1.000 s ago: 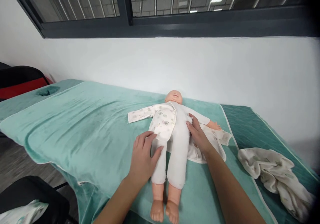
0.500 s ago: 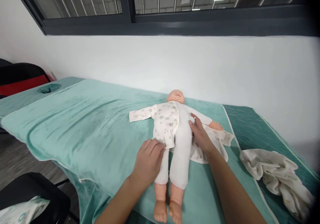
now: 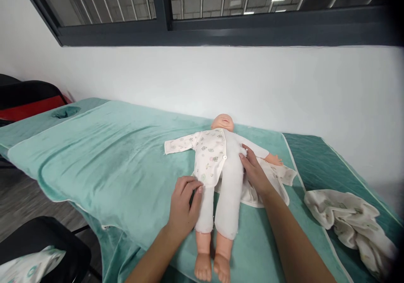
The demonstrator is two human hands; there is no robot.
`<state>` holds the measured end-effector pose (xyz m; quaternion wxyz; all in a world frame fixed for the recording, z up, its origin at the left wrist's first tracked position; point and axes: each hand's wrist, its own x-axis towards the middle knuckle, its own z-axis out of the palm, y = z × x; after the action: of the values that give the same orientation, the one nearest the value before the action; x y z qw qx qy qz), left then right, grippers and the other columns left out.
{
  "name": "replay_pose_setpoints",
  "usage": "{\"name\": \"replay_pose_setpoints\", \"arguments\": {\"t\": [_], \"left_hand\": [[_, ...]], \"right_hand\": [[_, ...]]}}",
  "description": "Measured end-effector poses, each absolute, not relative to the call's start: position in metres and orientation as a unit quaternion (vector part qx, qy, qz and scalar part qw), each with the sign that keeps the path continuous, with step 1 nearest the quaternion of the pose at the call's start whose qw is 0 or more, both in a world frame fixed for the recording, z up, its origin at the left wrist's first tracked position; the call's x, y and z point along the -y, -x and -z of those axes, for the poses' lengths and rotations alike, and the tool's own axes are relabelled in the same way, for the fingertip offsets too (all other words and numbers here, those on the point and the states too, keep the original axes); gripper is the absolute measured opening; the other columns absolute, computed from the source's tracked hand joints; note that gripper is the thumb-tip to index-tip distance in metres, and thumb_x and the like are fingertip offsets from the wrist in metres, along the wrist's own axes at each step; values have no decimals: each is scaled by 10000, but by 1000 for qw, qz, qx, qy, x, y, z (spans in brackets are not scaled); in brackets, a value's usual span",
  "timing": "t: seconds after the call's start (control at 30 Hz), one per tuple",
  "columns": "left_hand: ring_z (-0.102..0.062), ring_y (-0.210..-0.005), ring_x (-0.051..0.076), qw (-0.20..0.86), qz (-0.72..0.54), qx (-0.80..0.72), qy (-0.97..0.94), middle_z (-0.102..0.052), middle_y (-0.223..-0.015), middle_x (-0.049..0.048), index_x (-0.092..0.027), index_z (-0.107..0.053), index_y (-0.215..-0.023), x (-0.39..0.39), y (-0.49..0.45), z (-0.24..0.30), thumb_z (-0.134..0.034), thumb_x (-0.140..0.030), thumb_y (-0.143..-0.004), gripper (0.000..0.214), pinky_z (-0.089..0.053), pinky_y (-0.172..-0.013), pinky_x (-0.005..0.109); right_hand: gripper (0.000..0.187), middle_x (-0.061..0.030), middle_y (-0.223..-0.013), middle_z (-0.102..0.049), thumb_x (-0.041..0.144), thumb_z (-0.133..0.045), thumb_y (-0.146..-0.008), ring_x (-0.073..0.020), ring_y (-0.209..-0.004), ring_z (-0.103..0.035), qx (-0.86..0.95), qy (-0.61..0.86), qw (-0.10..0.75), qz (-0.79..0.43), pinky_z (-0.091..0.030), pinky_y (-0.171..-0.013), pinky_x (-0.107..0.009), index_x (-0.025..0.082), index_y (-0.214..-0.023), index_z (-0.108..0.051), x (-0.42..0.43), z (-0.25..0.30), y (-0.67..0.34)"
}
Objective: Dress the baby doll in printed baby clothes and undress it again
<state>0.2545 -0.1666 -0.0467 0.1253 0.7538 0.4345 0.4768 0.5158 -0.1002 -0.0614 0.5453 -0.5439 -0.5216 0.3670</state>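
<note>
1. While the doll (image 3: pixel 229 186) lies on its back at the centre of the frame, head toward the wall (image 3: pixel 158 77) and feet toward the lower edge, a white printed jacket (image 3: pixel 210 159) covers the left part of its chest; one sleeve stretches out to picture left, the cuff flat on the green sheet (image 3: pixel 126 161).
2. The left hand (image 3: pixel 185 203), just below centre, has its fingers bent and its thumb near the index finger, at the lower hem of the jacket; whether it pinches the cloth I cannot tell.
3. The right hand (image 3: pixel 254 169), right of centre, lies against the doll's white padded side, fingers lightly curved; whether it grips anything there I cannot tell.
4. The jacket's other half spreads out beside the doll, partly behind the right forearm; its sleeve lies loose below the doll's white-clad arm (the bare doll hand pokes out above it).
5. At the lower right a crumpled pale cloth (image 3: pixel 347 220) rests mostly on a darker green cover (image 3: pixel 311 161); at the lower left a patterned white item (image 3: pixel 34 266) sits on a black chair (image 3: pixel 47 241); a red-and-black seat (image 3: pixel 31 107) shows at the left edge; a dark-framed window (image 3: pixel 221 36) crosses the top.
</note>
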Motion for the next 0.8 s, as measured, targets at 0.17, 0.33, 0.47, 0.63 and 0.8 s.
{"name": "replay_pose_setpoints", "arguments": {"t": [0.17,0.33,0.47,0.63,0.8], "left_hand": [[-604,-908,182,180,-490,-445,-728,-609,-945,46,-232,-617,-951,167,-254,48,-474,-215,-962,144,-513,-811,349],[-608,-912,187,197,-488,-523,-670,-634,-978,44,-225,-596,-997,147,-249,57,-441,-267,-978,162,-515,-818,348],[-565,-1173,276,91,-422,-603,-671,-634,-1210,125,-180,-555,-1248,105,-235,63,-479,-246,-930,334,-464,-1003,465],[-451,-1346,360,-3,-318,-704,-635,-479,-1482,182,-179,-407,-1484,53,-215,57,-477,-240,-898,593,-410,-1043,547],[-464,-1334,349,11,-259,-722,-642,-556,-1446,147,-212,-379,-1525,23,-202,51,-378,-221,-930,595,-392,-1036,563]], "right_hand": [[583,-61,-1452,-530,602,-543,-901,-268,-1326,-492,493,600,546,-315,-360,-1152,-448,289,-1391,-505,103,55,-509],[388,-106,-1192,-647,516,-565,-907,-257,-1073,-610,471,630,597,-160,-487,-949,-424,219,-1146,-636,108,46,-504],[285,-81,-1140,-666,449,-561,-914,-231,-1000,-620,479,617,615,-110,-480,-927,-416,233,-1079,-648,112,36,-497],[246,-53,-1115,-688,368,-546,-912,-233,-1017,-603,544,609,571,-79,-456,-948,-422,261,-1101,-661,105,19,-481],[327,-48,-998,-697,393,-541,-904,-265,-971,-568,606,627,487,-54,-442,-858,-423,269,-1189,-640,78,-8,-469]]}}
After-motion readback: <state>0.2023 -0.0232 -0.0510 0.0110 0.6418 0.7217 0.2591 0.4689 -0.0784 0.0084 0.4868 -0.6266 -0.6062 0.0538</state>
